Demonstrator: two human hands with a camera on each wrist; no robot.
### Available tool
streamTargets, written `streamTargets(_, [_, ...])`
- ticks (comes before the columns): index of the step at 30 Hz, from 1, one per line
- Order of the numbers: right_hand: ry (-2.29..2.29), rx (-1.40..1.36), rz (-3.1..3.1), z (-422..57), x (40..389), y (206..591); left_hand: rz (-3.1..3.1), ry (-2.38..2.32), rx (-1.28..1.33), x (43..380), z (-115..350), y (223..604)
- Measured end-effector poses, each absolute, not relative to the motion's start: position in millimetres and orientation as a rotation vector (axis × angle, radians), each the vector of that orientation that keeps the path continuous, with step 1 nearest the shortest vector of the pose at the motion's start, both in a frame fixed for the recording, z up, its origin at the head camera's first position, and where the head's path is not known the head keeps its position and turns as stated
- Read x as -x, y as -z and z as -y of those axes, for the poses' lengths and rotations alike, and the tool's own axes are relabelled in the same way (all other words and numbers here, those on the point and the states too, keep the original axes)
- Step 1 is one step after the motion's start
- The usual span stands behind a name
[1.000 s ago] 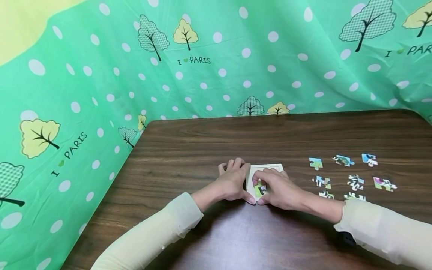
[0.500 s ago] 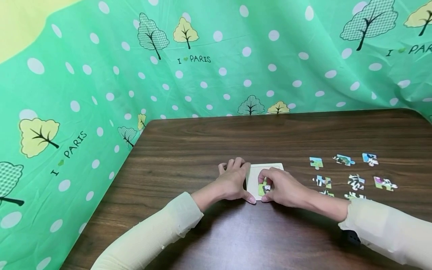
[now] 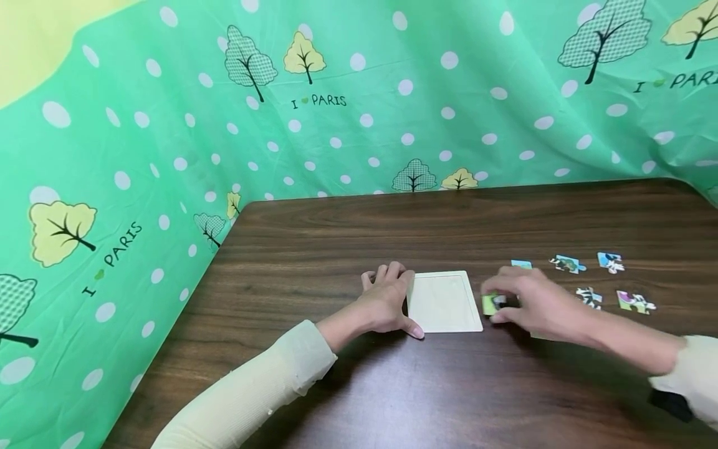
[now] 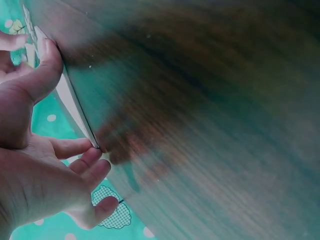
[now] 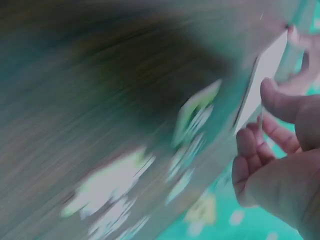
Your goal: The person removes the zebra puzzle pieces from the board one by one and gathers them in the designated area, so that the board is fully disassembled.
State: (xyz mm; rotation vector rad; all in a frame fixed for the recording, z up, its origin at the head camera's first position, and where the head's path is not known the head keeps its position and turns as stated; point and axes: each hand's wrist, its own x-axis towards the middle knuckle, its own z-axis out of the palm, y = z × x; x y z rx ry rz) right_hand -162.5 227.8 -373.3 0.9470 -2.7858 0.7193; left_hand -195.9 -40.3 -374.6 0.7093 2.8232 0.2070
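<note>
A pale, shallow puzzle tray (image 3: 445,302) with a raised rim lies flat on the table, bare inside. At its left side, the left hand (image 3: 387,302) holds it, thumb at the front corner and index finger toward the back corner; the left wrist view shows this hand (image 4: 40,170) along the tray's edge (image 4: 72,105). Just right of the tray, the right hand (image 3: 538,305) pinches a green puzzle piece (image 3: 490,304) between thumb and fingers. In the blurred right wrist view, only a thin edge of that piece shows at the right hand (image 5: 280,165).
Several loose jigsaw pieces lie at the right, among them a blue-and-white one (image 3: 611,262), a dark green one (image 3: 569,264) and a pink-and-green one (image 3: 636,302). The right hand covers part of this group. A green curtain (image 3: 348,137) hangs behind the brown table (image 3: 314,243).
The right hand has moved right, off the tray, carrying the puzzle piece with it and uncovering the tray's inside. The left hand has stayed at the tray's left edge.
</note>
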Motion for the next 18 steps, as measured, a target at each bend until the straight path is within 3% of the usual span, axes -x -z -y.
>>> streamTargets(9, [-0.47,-0.674,2.897,-339.4,140.3,386.1,-2.825,-0.22,-0.747,197.8,42.2,377.5])
streamTargets(14, [-0.317,-0.538,2.981,-367.4,129.8,398.3,-2.819,-0.237,-0.75,196.8,43.9,377.9])
streamTargets(18, [-0.191,-0.583,2.934,-373.9,128.4,404.6,-2.812,-0.256,-0.751,194.8,45.5,376.5])
